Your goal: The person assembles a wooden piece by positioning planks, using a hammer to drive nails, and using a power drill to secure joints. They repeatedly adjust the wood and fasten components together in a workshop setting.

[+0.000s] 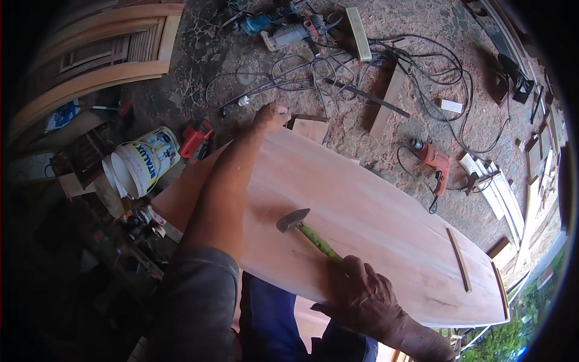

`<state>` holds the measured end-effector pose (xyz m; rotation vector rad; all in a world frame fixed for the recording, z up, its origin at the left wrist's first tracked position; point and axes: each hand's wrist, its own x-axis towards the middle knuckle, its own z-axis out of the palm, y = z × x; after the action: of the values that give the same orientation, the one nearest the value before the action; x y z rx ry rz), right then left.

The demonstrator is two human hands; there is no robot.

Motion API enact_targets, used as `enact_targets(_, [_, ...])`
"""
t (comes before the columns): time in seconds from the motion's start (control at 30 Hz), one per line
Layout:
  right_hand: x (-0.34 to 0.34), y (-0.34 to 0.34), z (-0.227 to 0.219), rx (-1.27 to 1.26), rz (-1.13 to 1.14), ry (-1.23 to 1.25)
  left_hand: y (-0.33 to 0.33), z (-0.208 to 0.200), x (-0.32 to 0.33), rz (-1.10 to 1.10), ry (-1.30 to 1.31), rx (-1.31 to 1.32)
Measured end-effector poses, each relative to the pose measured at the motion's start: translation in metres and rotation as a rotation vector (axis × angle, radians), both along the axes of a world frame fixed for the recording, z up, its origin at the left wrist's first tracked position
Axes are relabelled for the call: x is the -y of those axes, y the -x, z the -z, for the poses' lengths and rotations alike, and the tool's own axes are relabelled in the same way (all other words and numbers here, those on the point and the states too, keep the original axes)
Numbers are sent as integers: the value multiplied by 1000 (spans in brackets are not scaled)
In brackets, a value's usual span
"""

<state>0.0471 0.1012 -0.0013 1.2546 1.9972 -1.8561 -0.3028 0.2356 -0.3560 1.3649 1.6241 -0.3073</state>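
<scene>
A wide, reddish wooden panel [362, 211] lies across in front of me, above my legs. My right hand [368, 295] is wrapped round the green handle of a hammer [313, 239], whose metal head is over the panel's middle. At the panel's far edge is my left hand [273, 116], with its fingers curled closed. Whatever those fingers may hold is too small to make out. Toward the panel's right end lies a thin wooden strip [459, 260].
Power tools, including a red drill [435, 161] and a grey grinder [289, 35], lie on the rough floor among tangled black cords [464, 90]. A white bucket [145, 161] stands at left beside a red tool [196, 139]. Wooden frames [90, 66] lean far left; white strips [497, 196] lie right.
</scene>
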Motion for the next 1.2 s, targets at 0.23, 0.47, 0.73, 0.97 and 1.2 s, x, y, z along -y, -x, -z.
enact_targets(0.23, [1,2,-6,104,-34,0,15,71,25,-20,75,90])
enact_targets(0.47, [7,-1,-1,96,-43,42,46,113,41,28,119,127])
enact_targets(0.73, [-59,5,70,70,377,383,41,110,43,6,136,120])
enact_targets(0.97, [-62,47,254,36,694,-92,13,90,25,162,121,151])
enact_targets(1.2, [-60,87,347,134,386,-201,14,111,25,255,104,116])
